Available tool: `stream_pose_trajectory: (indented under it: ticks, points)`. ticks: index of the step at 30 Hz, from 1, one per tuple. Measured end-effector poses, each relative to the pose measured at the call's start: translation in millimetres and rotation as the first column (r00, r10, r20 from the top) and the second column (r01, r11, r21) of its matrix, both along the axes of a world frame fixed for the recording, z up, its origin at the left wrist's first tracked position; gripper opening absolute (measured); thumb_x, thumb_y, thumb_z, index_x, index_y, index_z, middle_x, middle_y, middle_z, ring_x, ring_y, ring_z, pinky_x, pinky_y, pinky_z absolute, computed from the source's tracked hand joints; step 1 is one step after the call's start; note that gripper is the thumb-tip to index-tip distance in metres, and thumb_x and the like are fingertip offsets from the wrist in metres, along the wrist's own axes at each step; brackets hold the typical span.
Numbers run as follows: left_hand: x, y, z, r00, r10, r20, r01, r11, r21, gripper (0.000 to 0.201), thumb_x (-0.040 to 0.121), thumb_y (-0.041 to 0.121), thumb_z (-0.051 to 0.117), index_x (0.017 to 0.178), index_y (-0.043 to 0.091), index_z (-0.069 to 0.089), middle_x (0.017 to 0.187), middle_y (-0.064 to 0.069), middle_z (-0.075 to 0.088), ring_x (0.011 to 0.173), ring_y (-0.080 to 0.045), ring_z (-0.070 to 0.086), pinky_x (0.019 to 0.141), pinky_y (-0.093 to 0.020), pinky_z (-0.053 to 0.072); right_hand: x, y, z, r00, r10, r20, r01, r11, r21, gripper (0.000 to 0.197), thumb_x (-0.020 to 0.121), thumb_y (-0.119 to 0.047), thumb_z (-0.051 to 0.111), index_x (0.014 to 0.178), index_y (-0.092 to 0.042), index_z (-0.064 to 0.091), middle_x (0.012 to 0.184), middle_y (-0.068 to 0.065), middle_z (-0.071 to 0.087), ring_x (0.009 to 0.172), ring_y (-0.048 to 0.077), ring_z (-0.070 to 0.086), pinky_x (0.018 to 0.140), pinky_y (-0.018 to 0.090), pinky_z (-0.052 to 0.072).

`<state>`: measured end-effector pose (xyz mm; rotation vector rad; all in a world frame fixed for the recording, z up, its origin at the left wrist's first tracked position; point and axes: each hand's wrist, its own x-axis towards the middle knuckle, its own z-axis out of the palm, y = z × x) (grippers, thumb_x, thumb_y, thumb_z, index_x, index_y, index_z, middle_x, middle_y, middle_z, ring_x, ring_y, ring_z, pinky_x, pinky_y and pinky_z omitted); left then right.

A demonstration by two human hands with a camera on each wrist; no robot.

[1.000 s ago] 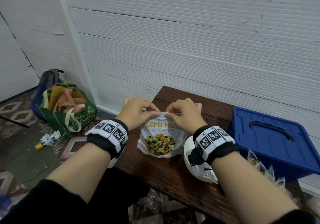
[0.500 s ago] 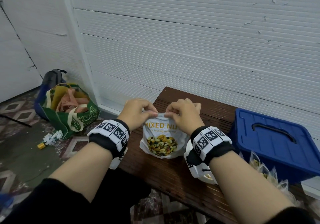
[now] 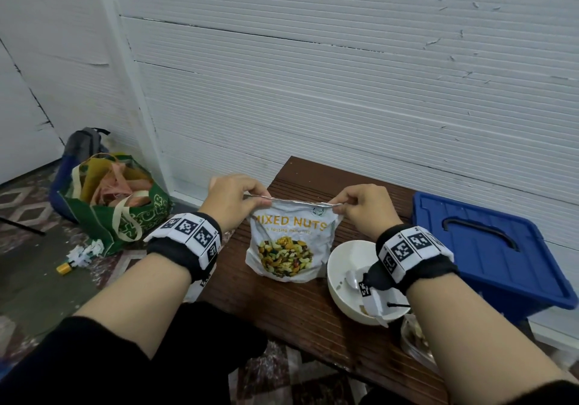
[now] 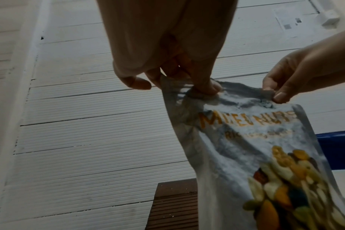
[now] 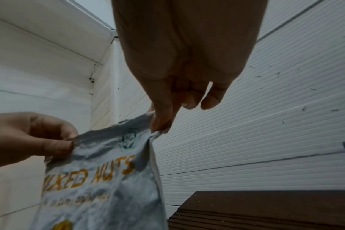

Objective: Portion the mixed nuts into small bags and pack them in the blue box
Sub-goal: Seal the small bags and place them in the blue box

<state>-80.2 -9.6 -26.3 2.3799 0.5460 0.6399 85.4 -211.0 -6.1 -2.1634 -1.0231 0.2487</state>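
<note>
A white pouch printed MIXED NUTS (image 3: 289, 241) (image 4: 252, 149) (image 5: 100, 179) stands upright on the dark wooden bench (image 3: 282, 304). My left hand (image 3: 233, 199) (image 4: 187, 80) pinches the pouch's top left corner. My right hand (image 3: 360, 204) (image 5: 163, 123) pinches the top right corner, so the top edge is stretched flat between them. The blue box (image 3: 488, 248) sits to the right with its lid on. Several small clear bags with nuts (image 3: 416, 338) lie near the bench's front right, partly hidden by my right arm.
A white bowl (image 3: 347, 291) with a white scoop stands right of the pouch, under my right wrist. A ribbed white wall runs behind the bench. On the floor at the left are a green tote bag (image 3: 116, 204), a backpack (image 3: 84, 144) and paper scraps.
My hands have slid apart along the pouch's top edge, from near its middle out to the corners. The bowl under my right wrist now shows more.
</note>
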Motion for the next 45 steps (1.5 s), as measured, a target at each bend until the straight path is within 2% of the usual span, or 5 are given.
stream_pose_trajectory:
  ticks: [9, 20, 26, 33, 45]
  points:
    - [6.7, -18.9, 1.5, 0.999, -0.026, -0.029, 0.031, 0.977, 0.212, 0.018, 0.084, 0.040, 0.069, 0.102, 0.040, 0.070, 0.094, 0.022, 0.060, 0.109, -0.013, 0.053, 0.097, -0.042, 0.028, -37.9, -48.2, -36.2, 0.949, -0.289, -0.129, 0.309, 0.935, 0.175, 0.024, 0.082, -0.030, 0.073, 0.104, -0.023, 0.068, 0.090, -0.005, 0.065, 0.082, 0.003, 0.055, 0.064, 0.002, 0.037]
    - [18.7, -32.5, -5.9, 1.000, 0.002, 0.009, -0.005, 0.955, 0.296, 0.013, 0.087, 0.032, 0.067, 0.097, 0.027, 0.074, 0.095, 0.006, 0.068, 0.099, -0.024, 0.055, 0.093, -0.047, 0.039, -103.4, -93.6, -121.7, 0.810, -0.447, -0.378, 0.516, 0.851, 0.099, 0.023, 0.082, -0.022, 0.071, 0.105, -0.017, 0.072, 0.086, 0.002, 0.071, 0.089, 0.024, 0.068, 0.083, 0.047, 0.055]
    - [19.1, -31.7, -13.6, 0.999, 0.020, 0.046, -0.032, 0.960, 0.277, 0.013, 0.085, 0.035, 0.068, 0.095, 0.029, 0.074, 0.098, 0.003, 0.070, 0.100, -0.028, 0.059, 0.094, -0.049, 0.041, -119.4, -104.8, -129.7, 0.829, -0.504, -0.245, 0.541, 0.832, 0.119, 0.016, 0.086, -0.021, 0.066, 0.102, -0.018, 0.072, 0.093, 0.000, 0.068, 0.080, 0.021, 0.067, 0.081, 0.042, 0.055]
    - [15.8, -33.0, -16.7, 0.998, 0.038, 0.047, -0.048, 0.967, 0.249, 0.016, 0.085, 0.039, 0.068, 0.097, 0.032, 0.074, 0.102, 0.006, 0.070, 0.107, -0.028, 0.057, 0.094, -0.050, 0.042, -128.3, -113.7, -135.5, 0.426, -0.507, -0.750, 0.801, 0.596, 0.052, 0.038, 0.088, -0.013, 0.066, 0.123, -0.008, 0.052, 0.085, 0.006, 0.064, 0.085, 0.027, 0.068, 0.070, 0.042, 0.059]
    - [13.5, -44.1, -10.5, 0.996, 0.091, 0.024, -0.094, 0.973, 0.212, 0.015, 0.089, 0.033, 0.065, 0.102, 0.029, 0.073, 0.110, 0.008, 0.065, 0.118, -0.026, 0.044, 0.097, -0.045, 0.034, -130.0, -72.5, -135.5, 0.215, -0.332, -0.919, 0.921, 0.383, 0.077, 0.076, 0.091, -0.024, 0.064, 0.151, -0.035, 0.018, 0.089, -0.003, 0.050, 0.093, 0.032, 0.066, 0.064, 0.033, 0.056]
